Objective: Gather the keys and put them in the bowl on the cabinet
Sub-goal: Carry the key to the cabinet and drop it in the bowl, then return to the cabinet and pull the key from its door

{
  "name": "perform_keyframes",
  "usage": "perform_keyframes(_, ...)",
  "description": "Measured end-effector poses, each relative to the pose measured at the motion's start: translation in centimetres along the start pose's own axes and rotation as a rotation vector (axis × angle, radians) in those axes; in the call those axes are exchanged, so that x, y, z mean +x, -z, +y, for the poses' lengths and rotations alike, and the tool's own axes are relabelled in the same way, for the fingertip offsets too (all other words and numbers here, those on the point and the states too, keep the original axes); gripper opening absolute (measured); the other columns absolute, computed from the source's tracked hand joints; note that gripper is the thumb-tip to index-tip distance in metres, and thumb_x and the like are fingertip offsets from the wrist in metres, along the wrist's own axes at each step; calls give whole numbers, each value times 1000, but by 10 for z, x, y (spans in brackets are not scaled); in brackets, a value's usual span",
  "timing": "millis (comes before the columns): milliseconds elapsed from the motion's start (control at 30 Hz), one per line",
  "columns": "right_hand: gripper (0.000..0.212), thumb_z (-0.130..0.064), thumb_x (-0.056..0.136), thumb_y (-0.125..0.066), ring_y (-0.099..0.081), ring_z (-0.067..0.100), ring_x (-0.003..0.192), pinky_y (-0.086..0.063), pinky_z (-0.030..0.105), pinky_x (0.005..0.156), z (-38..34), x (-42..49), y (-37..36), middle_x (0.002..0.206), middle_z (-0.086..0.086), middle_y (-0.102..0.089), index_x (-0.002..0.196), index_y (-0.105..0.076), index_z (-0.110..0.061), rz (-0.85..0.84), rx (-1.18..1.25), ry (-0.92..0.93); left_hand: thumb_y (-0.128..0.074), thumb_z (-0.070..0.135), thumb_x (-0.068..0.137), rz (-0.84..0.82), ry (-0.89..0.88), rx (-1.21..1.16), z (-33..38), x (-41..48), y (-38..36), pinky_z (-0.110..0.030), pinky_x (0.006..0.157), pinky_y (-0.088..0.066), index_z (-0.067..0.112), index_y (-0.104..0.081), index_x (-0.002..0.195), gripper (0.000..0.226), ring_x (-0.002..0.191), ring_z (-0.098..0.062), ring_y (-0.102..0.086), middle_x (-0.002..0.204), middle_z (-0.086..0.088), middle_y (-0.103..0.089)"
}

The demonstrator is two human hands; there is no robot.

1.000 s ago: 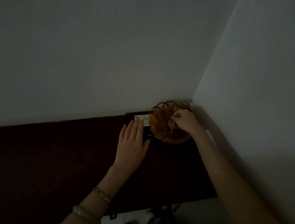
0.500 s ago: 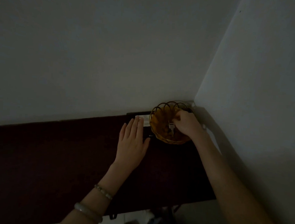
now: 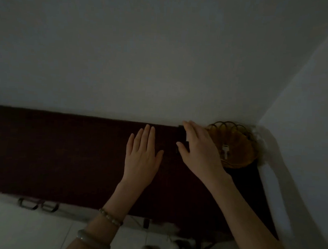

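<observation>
One pale key (image 3: 225,151) lies inside the amber bowl (image 3: 246,146) at the right of the frame, in the corner of the dark cabinet (image 3: 64,148). It looks small, stiff and light, probably slippery metal; I judge a pinch on its wide head is best. The right hand (image 3: 199,150), just left of the bowl, is spread and holds nothing, the key apart from it. The left hand (image 3: 142,153), middle of the frame, rests flat, also without any object.
</observation>
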State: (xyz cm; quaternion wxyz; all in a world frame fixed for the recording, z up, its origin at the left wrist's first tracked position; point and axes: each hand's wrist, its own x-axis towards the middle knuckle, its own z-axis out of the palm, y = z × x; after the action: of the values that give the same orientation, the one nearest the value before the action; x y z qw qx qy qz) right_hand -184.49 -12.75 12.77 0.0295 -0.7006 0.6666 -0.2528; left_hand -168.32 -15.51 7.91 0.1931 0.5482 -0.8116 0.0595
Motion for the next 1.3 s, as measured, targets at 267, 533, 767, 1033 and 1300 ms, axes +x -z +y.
perform_keyframes(267,63,-30,89,-56,-31,28,135,-29,37,108,-95,-4,-38,147,16,-34,142,-25,-10,-169,57,276,-58,35,86,59,314,126,-73,-76,52,-49,109,-26,0,-35,137,66,130,-33,-39,141,-20,-44)
perform_keyframes(533,67,-30,85,-61,-36,28,132,-36,39,104,-193,-33,-78,143,17,-39,141,-28,-11,-307,163,593,-57,35,88,82,668,208,-115,-169,110,-51,112,-24,1,-31,140,67,135,-33,-31,146,-19,-35)
perform_keyframes(767,68,-29,86,-61,-34,30,133,-31,37,106,-265,-66,-102,143,19,-38,141,-27,-9,-420,234,849,-53,35,91,123,886,311,-134,-245,137,-47,113,-16,1,-27,140,65,137,-32,-28,147,-20,-33)
perform_keyframes(1033,70,-30,86,-62,-30,30,135,-26,37,110,-325,-99,-125,145,18,-36,142,-25,-10,-523,303,1061,-51,38,90,147,1111,371,-146,-304,150,-48,112,-18,2,-26,141,67,137,-32,-28,147,-20,-33)
perform_keyframes(1300,70,-31,85,-62,-31,29,135,-26,37,109,-387,-120,-156,146,17,-36,141,-26,-11,-603,347,1195,-53,38,89,170,1282,386,-174,-350,163,-48,111,-16,2,-28,140,67,136,-33,-29,147,-21,-33)
